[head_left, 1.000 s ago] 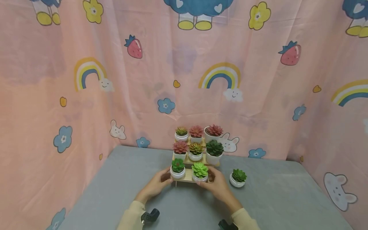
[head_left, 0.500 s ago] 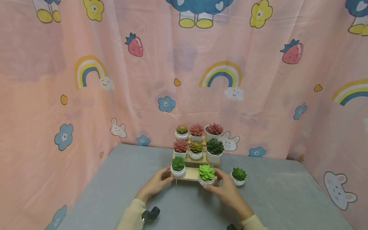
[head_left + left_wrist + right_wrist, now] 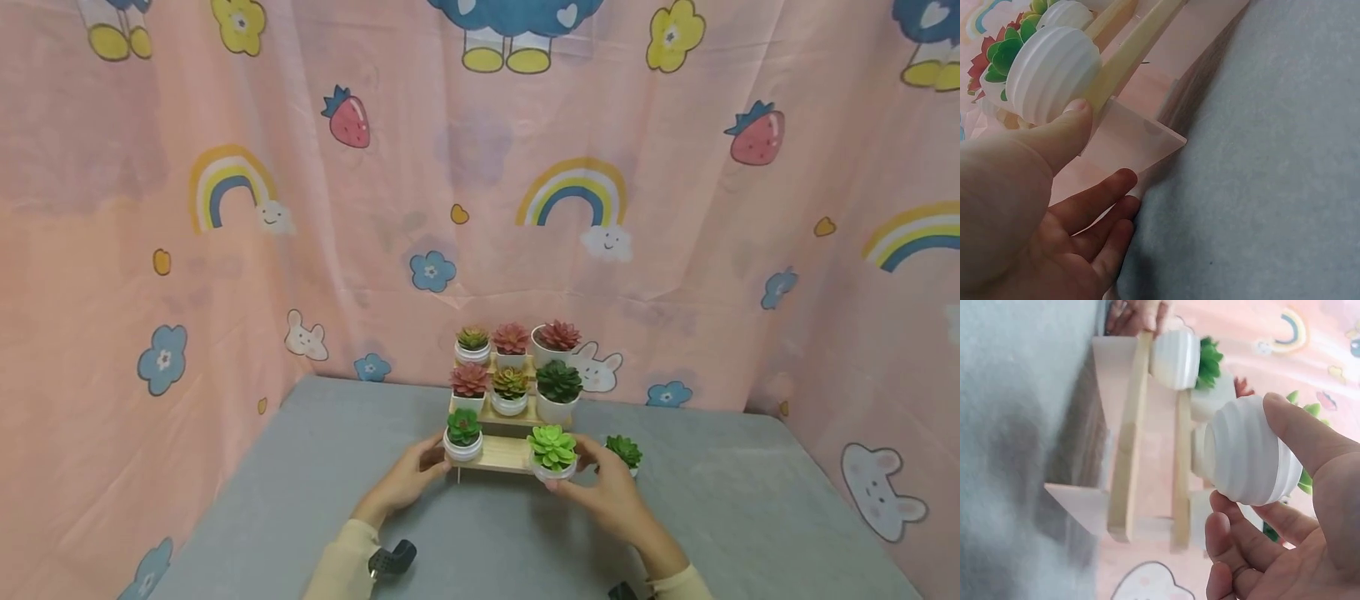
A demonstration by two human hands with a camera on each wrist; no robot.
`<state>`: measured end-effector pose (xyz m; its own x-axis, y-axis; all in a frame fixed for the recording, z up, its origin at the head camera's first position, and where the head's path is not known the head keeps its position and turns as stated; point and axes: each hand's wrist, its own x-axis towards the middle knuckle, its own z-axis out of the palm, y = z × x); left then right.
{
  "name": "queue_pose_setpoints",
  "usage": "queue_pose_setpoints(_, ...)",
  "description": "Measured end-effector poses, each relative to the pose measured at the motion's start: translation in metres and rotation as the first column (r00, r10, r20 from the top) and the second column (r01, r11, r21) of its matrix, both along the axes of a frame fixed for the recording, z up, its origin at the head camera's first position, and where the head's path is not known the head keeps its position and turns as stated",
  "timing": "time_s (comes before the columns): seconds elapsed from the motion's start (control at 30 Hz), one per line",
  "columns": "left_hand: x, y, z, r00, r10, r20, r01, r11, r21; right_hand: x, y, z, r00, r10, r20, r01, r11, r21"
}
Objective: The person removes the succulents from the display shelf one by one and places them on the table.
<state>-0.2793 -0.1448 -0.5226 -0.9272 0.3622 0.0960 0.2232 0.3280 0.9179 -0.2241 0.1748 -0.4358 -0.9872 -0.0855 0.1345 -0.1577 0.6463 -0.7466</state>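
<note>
A small wooden tiered stand (image 3: 506, 454) with clear side panels holds several potted succulents in white pots. My right hand (image 3: 611, 492) pinches the ribbed white pot of a bright green succulent (image 3: 552, 450) between thumb and fingers. The right wrist view shows the underside of this pot (image 3: 1244, 450), lifted off the board's right end. At the left end of the lowest board, my left hand (image 3: 405, 479) holds the stand's corner. Its thumb (image 3: 1075, 119) lies against the board end and the ribbed pot of a green succulent (image 3: 462, 435); the index finger is hidden.
Another green succulent (image 3: 624, 452) stands on the grey table (image 3: 720, 500), partly behind my right hand. Red, yellow-green and dark green succulents (image 3: 558, 387) fill the two upper tiers. A pink patterned curtain (image 3: 420, 183) hangs close behind the stand.
My right hand has carried the bright green succulent rightward along the lowest board, leaving bare wood between it and the left pot. My left hand keeps its place.
</note>
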Motion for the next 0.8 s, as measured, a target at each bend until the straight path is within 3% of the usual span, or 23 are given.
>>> queue_pose_setpoints(0.27, 0.003, 0.0, -0.002, 1.0, -0.022, 0.0, 0.022, 1.0, -0.013, 0.004, 0.029, 0.007, 0.994, 0.001, -0.111, -0.009, 0.997, -0.075)
queue_pose_setpoints(0.47, 0.003, -0.001, 0.003, 0.999, -0.036, -0.01, 0.036, 0.999, 0.0, 0.002, 0.047, 0.017, 0.992, -0.041, -0.119, 0.038, 0.999, -0.028)
queue_pose_setpoints(0.8, 0.003, -0.001, 0.004, 0.999, -0.036, -0.012, 0.036, 0.999, -0.013, -0.004, 0.073, 0.019, 0.966, -0.13, -0.223, 0.131, 0.991, -0.011)
